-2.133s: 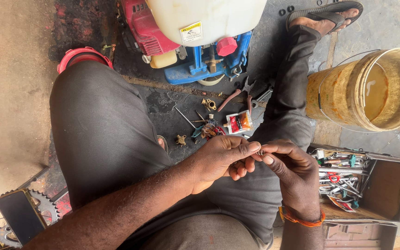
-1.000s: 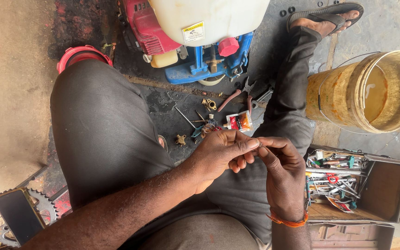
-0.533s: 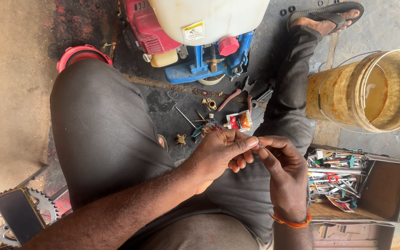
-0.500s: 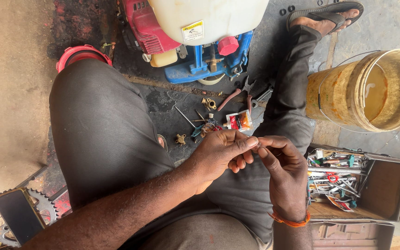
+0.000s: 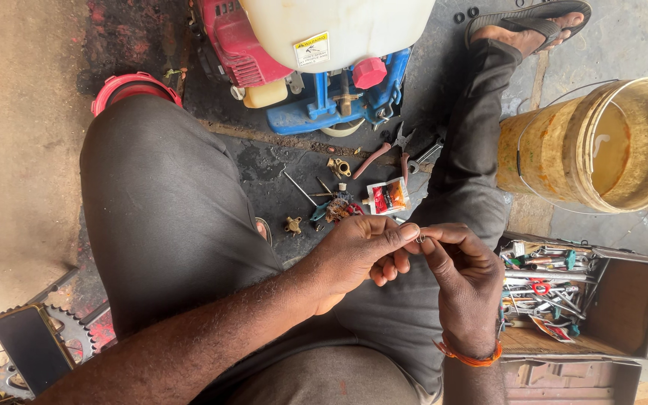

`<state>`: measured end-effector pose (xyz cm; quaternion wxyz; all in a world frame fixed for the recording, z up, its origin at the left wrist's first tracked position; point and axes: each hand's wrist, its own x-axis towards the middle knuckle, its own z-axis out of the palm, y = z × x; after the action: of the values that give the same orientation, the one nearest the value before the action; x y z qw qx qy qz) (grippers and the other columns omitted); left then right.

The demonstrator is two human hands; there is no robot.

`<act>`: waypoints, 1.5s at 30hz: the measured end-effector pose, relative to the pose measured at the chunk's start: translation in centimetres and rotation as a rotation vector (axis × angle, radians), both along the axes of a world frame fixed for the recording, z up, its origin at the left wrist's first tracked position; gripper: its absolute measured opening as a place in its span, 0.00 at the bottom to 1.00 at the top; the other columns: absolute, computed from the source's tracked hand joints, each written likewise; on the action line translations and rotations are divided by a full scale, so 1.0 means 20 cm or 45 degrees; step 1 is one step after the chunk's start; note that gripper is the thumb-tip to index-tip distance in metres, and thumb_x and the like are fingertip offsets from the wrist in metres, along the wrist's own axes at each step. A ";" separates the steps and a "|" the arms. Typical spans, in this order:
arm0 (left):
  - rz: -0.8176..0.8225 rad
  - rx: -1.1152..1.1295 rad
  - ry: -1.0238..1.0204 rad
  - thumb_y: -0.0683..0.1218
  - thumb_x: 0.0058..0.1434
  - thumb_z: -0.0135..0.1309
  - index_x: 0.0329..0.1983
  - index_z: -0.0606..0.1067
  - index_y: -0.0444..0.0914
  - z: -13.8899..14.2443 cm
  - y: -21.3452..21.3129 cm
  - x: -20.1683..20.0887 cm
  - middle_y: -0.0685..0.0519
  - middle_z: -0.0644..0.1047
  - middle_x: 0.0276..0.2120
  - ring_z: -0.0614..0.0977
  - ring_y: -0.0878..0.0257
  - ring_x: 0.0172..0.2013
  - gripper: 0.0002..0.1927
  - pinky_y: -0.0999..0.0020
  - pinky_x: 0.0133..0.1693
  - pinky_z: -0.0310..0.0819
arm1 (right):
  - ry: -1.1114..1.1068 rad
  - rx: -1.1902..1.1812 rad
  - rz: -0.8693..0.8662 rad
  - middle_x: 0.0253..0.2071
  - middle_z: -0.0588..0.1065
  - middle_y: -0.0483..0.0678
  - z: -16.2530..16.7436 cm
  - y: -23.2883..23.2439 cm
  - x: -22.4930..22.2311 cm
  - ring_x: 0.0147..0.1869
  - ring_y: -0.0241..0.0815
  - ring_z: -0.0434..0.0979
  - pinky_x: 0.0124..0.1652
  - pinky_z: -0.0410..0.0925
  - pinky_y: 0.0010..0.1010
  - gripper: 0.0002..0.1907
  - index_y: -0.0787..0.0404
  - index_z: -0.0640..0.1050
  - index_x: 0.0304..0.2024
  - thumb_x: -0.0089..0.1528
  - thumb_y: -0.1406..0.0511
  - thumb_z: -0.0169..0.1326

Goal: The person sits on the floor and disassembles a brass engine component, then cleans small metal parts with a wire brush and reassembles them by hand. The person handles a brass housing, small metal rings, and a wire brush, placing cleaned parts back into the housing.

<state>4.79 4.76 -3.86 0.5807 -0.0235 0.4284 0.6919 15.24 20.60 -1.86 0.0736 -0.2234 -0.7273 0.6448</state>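
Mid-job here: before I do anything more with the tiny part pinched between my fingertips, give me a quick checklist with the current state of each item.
1. Small metal part pinched between both hands: ok, left hand and right hand meet on it.
2. Part's kind and condition: cannot tell, too small.
3. Part held over the lap, not the ground: ok.
4. Pliers lying within sight: ok, on the ground by the blue and red machine.
5. Open toolbox beside the right hand: ok.
6. Loose brass fittings gathered: not ok, scattered on the ground.

The tiny part pinched between both hands is too small to identify.
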 end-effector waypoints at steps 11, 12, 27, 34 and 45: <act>-0.008 0.030 -0.004 0.62 0.69 0.50 0.36 0.78 0.36 0.01 -0.01 -0.02 0.56 0.74 0.23 0.73 0.71 0.23 0.25 0.76 0.26 0.68 | 0.038 -0.091 0.092 0.47 0.78 0.48 0.06 0.01 0.00 0.52 0.37 0.80 0.54 0.73 0.26 0.11 0.68 0.78 0.50 0.65 0.73 0.57; -0.015 0.031 0.001 0.62 0.68 0.49 0.36 0.78 0.36 0.01 -0.01 -0.01 0.57 0.74 0.23 0.73 0.71 0.23 0.25 0.76 0.26 0.69 | 0.044 -0.086 0.087 0.47 0.78 0.49 0.06 0.01 0.00 0.52 0.37 0.81 0.53 0.73 0.26 0.11 0.68 0.78 0.50 0.65 0.73 0.57; 0.002 0.043 -0.050 0.63 0.69 0.48 0.33 0.77 0.37 0.01 -0.01 -0.01 0.56 0.74 0.23 0.73 0.71 0.22 0.25 0.76 0.25 0.68 | 0.064 -0.032 0.094 0.49 0.78 0.50 0.03 0.01 0.01 0.54 0.36 0.81 0.55 0.74 0.27 0.11 0.69 0.78 0.52 0.67 0.73 0.56; -0.029 0.053 -0.068 0.64 0.70 0.49 0.31 0.75 0.36 0.02 -0.01 -0.01 0.56 0.73 0.21 0.72 0.71 0.21 0.27 0.77 0.23 0.66 | 0.095 0.044 0.126 0.50 0.78 0.50 0.04 0.02 0.02 0.55 0.37 0.80 0.56 0.74 0.27 0.11 0.69 0.78 0.50 0.66 0.72 0.59; 0.004 0.095 -0.036 0.60 0.69 0.52 0.40 0.77 0.35 0.04 0.00 -0.02 0.56 0.75 0.27 0.75 0.71 0.26 0.22 0.76 0.28 0.70 | 0.098 0.070 0.080 0.46 0.78 0.50 0.02 0.04 0.03 0.51 0.37 0.81 0.52 0.73 0.25 0.07 0.68 0.77 0.48 0.67 0.71 0.58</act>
<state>4.45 4.79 -3.12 0.5860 -0.0122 0.3941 0.7080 15.85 21.38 -1.37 0.0875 -0.1734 -0.7481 0.6346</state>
